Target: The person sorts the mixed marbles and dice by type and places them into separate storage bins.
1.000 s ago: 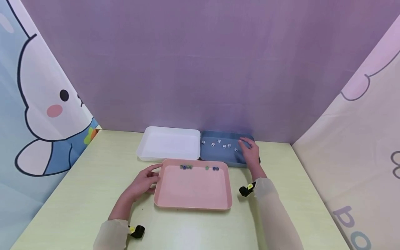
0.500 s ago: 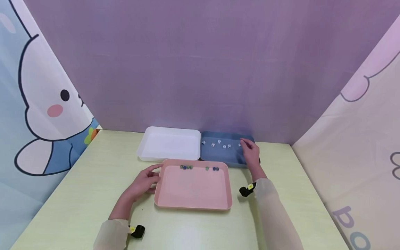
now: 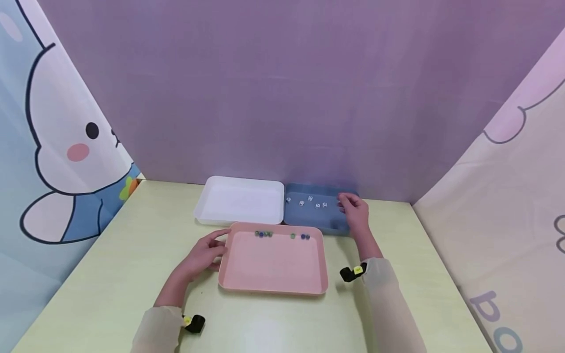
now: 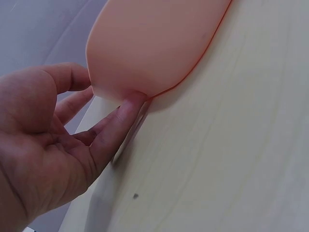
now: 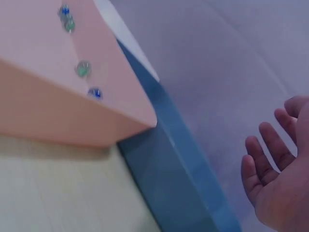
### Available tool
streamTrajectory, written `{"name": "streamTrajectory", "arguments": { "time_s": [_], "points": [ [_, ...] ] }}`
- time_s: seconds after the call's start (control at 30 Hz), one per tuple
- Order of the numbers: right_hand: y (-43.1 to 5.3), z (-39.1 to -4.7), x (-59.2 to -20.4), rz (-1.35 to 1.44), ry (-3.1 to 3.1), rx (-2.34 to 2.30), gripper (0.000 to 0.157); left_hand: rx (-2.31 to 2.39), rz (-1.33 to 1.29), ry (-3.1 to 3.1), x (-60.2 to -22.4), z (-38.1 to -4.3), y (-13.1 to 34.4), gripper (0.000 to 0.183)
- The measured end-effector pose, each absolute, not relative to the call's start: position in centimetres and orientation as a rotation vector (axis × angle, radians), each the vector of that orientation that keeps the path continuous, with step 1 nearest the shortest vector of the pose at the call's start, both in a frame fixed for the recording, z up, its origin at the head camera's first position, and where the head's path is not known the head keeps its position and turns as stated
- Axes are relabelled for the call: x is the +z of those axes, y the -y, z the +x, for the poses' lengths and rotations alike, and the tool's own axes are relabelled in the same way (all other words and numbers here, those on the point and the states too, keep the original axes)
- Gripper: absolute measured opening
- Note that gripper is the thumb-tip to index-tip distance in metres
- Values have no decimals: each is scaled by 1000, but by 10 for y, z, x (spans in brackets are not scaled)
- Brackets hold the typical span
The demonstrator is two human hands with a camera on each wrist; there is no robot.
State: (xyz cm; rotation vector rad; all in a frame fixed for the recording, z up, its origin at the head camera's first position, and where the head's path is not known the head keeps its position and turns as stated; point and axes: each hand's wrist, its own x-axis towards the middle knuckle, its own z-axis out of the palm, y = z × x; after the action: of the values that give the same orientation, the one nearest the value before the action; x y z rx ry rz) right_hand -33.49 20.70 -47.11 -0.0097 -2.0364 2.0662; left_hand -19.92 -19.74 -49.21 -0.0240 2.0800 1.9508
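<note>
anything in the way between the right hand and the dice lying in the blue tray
Nothing visible. In the head view, the right hand is over the right end of the blue tray, and only bare tray floor shows between its fingertips and the nearest of the dice lying to its left.

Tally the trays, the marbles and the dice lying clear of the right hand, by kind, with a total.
Trays: 3 (pink tray, white tray, blue tray)
Marbles: 7, all in the pink tray
Dice clear of the right hand: 5, all in the blue tray
Total: 15

Whatever is at that hand's fingertips is too small to tell, so it is left out.
</note>
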Motion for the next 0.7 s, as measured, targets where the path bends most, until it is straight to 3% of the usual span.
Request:
{"name": "streamTrajectory", "arguments": {
  "time_s": [0.33, 0.7],
  "points": [
    [-194, -292, -451, 129, 2373, 1870, 31, 1946, -20, -2076, -492, -200, 199, 54],
    [-200, -244, -472, 29, 2572, 1745, 25, 1962, -20, -2067, -493, -199, 198, 54]
  ]
}}
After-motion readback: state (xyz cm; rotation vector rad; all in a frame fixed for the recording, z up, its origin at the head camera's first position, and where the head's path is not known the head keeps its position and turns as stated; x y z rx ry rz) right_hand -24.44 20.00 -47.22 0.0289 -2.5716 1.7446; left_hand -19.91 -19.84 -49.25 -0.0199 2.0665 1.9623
